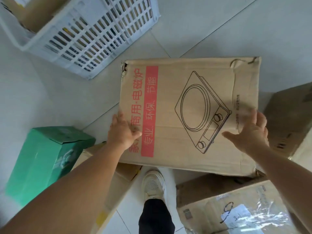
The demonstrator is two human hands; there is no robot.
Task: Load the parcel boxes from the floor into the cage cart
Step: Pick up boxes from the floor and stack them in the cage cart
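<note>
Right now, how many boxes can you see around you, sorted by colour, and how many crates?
Brown cardboard boxes: 5 (cooker-print box, taped box, box at right edge, box under the left arm, box inside the crate)
Green boxes: 1
White slatted crates: 1
Total: 7

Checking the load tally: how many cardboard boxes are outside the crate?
5 visible: printed brown box in hands, green carton left, plain box beneath, labelled box lower right, brown box right. More may be hidden.
</note>
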